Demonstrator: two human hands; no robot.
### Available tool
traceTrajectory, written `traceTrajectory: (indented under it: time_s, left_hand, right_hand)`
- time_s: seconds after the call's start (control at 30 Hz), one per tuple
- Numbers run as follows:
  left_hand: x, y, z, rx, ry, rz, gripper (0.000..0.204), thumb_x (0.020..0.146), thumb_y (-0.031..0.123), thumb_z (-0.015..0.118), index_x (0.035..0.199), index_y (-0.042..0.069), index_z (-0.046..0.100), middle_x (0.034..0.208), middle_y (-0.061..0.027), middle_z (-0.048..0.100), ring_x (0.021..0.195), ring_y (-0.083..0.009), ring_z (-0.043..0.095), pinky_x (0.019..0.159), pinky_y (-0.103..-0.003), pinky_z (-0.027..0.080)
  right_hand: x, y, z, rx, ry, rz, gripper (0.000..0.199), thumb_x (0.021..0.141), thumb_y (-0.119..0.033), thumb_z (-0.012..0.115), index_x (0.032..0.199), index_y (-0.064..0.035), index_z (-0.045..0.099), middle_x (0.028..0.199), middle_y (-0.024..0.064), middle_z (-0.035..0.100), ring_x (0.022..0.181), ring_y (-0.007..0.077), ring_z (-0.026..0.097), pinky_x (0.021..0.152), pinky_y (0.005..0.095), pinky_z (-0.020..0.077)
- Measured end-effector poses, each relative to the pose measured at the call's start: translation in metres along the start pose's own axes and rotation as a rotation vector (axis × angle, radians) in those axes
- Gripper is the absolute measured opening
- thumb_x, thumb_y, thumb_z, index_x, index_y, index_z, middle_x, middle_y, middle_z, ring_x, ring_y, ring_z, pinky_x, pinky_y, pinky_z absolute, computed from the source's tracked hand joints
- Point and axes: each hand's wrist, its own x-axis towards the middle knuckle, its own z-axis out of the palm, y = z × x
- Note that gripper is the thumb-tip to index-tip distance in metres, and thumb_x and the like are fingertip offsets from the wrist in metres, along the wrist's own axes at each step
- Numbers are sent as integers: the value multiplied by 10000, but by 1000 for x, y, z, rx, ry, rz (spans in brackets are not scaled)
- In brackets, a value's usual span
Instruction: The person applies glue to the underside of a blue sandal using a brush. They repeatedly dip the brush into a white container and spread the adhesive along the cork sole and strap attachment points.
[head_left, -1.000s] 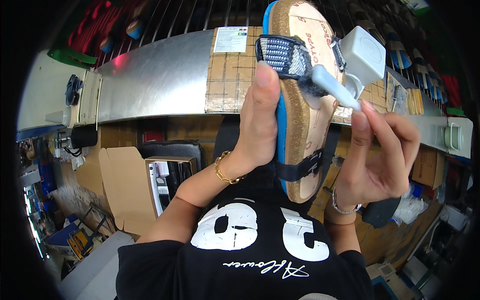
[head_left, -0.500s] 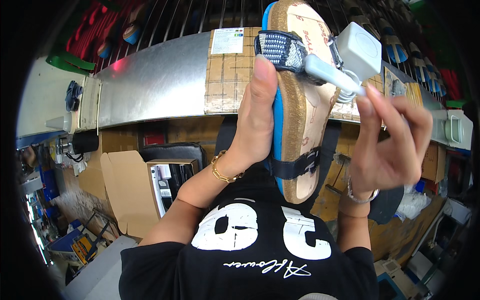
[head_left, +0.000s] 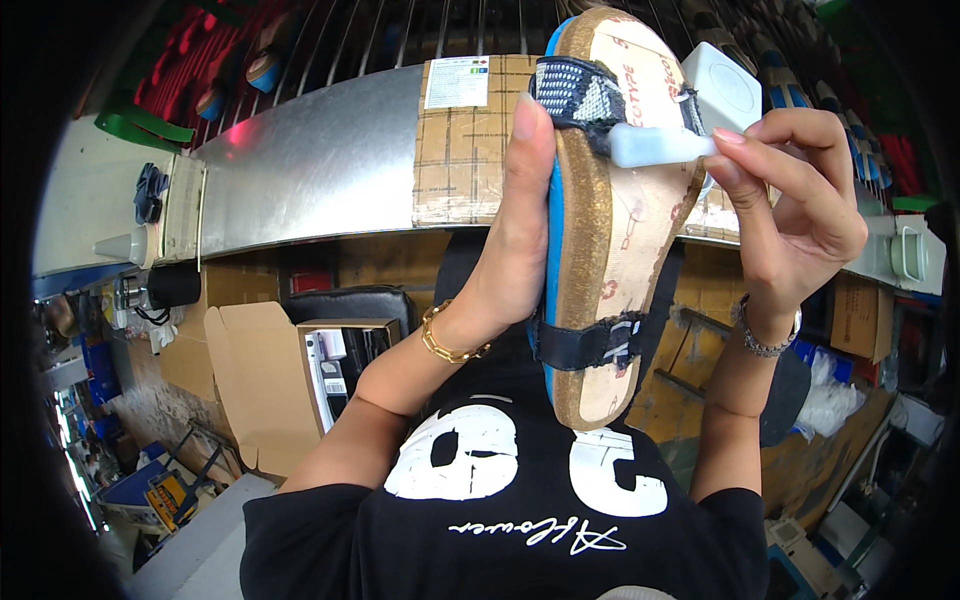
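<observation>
A sandal (head_left: 630, 230) is held upright before me, its beige printed underside toward me, with a brown cork-like rim and a blue layer along the left edge. Dark straps wrap over it near the top and bottom; the upper one (head_left: 580, 90) is blue-and-white woven. My left hand (head_left: 515, 210) is closed around its left side, thumb by the upper strap. Between the fingertips of my right hand (head_left: 800, 190) is a pale, translucent paddle-shaped tool (head_left: 655, 146). Its broad end lies at the inner end of the upper strap; whether it touches is unclear.
Behind the sandal is a metal bench (head_left: 310, 160) with a cardboard sheet (head_left: 460, 160) on it. A white block-shaped container (head_left: 725, 85) stands behind the sandal's right edge. Racks with blue-soled footwear (head_left: 785, 95) line the far side. An open carton (head_left: 255, 380) sits below left.
The tool has swung from slanting to nearly level, and my right hand has risen and shifted right. The sandal has moved slightly down and right in my left hand.
</observation>
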Motion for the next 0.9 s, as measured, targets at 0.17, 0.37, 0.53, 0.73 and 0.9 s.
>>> traceTrajectory:
  time_s: [0.17,0.37,0.53,0.73,0.9]
  left_hand:
    - [2,-2,0,15,-15,1,947,940,809,230,1382,15,496,1244,-145,634,1096,-182,650,937,-323,537]
    - [-1,1,1,-13,-20,-17,953,941,808,206,1385,17,495,1218,-143,649,1069,-178,664,911,-319,550]
    - [0,2,2,-39,-12,-38,957,942,808,185,1387,18,494,1197,-142,661,1046,-176,676,889,-315,561]
    - [2,-1,1,-27,36,-1,966,939,809,152,1383,23,498,1224,-159,663,1087,-193,681,917,-327,571]
    - [4,-6,-5,-199,39,1,966,937,810,150,1376,25,502,1208,-161,670,1074,-203,690,908,-332,581]
  right_hand:
    - [2,0,-5,5,-34,-22,285,720,94,803,982,-16,784,971,77,598,776,111,515,674,217,396]
    - [0,2,-10,27,-75,-34,282,706,81,812,967,-24,785,968,86,597,790,120,522,669,223,388]
    - [-6,-3,-13,17,-104,28,283,674,49,831,939,-43,793,950,86,601,824,151,541,685,245,392]
    - [-9,-12,-13,-23,-131,39,276,631,31,837,888,-63,802,938,81,598,832,168,546,700,257,391]
    - [-11,-17,-12,-27,-168,-1,307,580,20,833,871,-74,807,922,79,588,822,172,542,695,267,387]
